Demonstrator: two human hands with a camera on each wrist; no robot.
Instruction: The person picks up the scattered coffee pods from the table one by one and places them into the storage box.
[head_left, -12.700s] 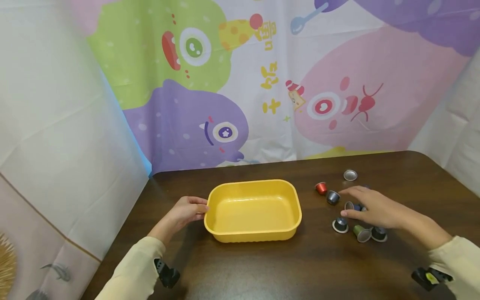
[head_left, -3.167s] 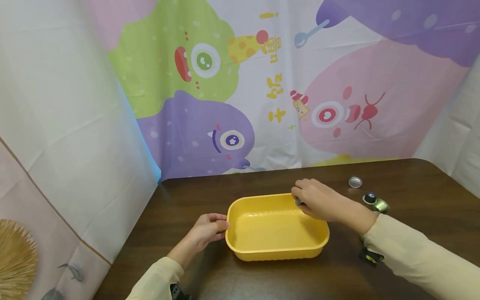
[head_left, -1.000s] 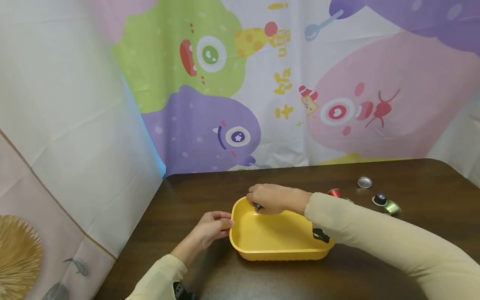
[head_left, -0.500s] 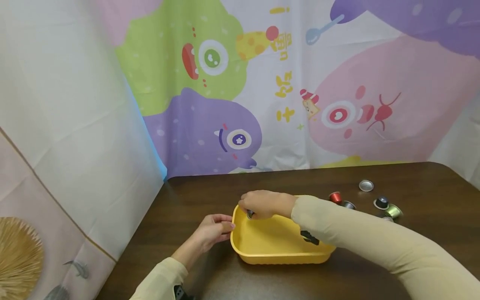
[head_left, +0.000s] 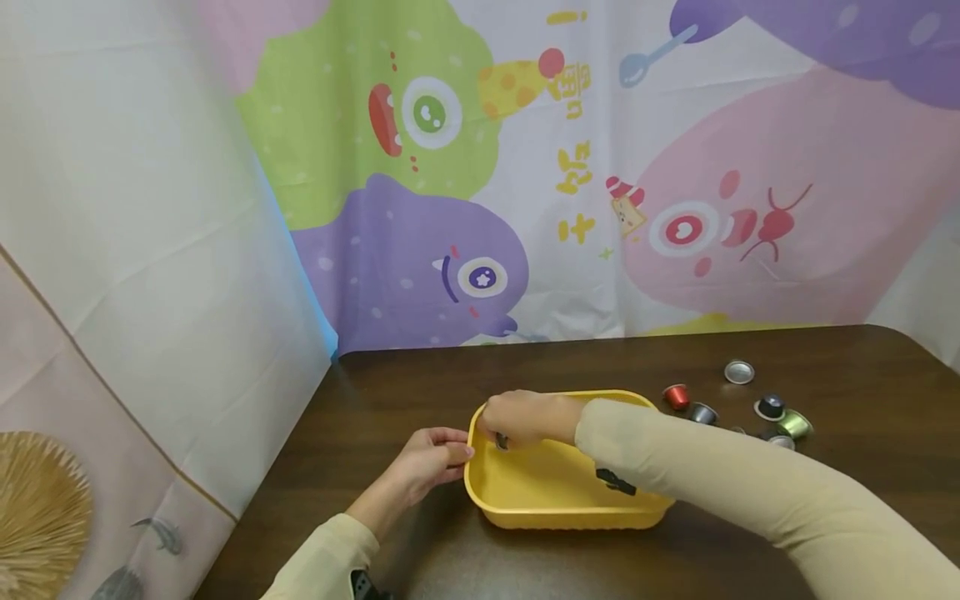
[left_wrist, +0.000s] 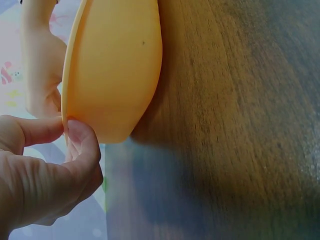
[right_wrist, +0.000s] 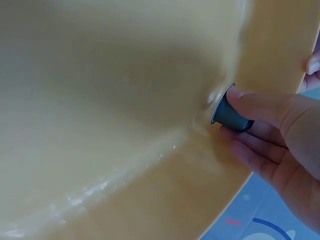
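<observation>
Inside the far left corner of the yellow tray (head_left: 570,520), a dark capsule (right_wrist: 231,114) is pinched in the right hand (right_wrist: 292,135); the left rim is tightly gripped by the left hand (head_left: 429,460).

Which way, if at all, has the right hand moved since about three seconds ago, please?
Yes, leftward: in the head view, the right hand has gone from right of the purple backdrop figure to below its right side.
</observation>
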